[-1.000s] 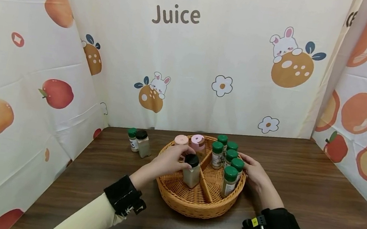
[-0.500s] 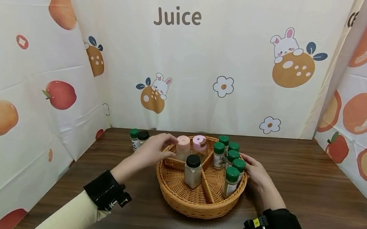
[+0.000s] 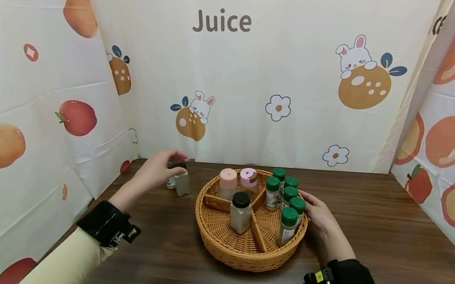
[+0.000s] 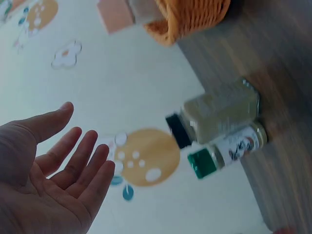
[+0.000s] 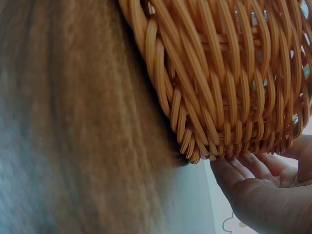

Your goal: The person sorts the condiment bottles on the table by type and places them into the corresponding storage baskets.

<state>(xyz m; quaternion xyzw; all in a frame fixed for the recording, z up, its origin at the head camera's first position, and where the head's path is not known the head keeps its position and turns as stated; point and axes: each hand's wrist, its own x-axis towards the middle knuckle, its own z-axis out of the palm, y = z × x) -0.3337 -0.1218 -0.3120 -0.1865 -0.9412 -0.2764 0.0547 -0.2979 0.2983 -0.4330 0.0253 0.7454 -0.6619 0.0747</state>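
A round wicker basket (image 3: 238,257) with dividers stands mid-table. It holds a black-lidded jar (image 3: 239,212) at the front, two pink-lidded jars (image 3: 228,183) at the back and several green-lidded jars (image 3: 285,198) on the right. Left of it, on the table, stand a black-lidded jar (image 3: 182,184) and a green-lidded jar (image 3: 170,183). My left hand (image 3: 170,167) hovers over these two with straight, spread fingers (image 4: 73,151), apart from both jars (image 4: 217,114). My right hand (image 3: 314,212) rests flat against the basket's right rim, and its fingers (image 5: 253,178) touch the wicker wall (image 5: 219,83).
Fruit-printed cloth walls close in the dark wooden table (image 3: 391,240) at the back and both sides. The two loose jars sit near the back left corner. Bare tabletop lies to the right of the basket and in front of it.
My left hand let go of the black-lidded jar in the basket and moved left and back, out over the two jars on the table. The right hand stayed on the rim.
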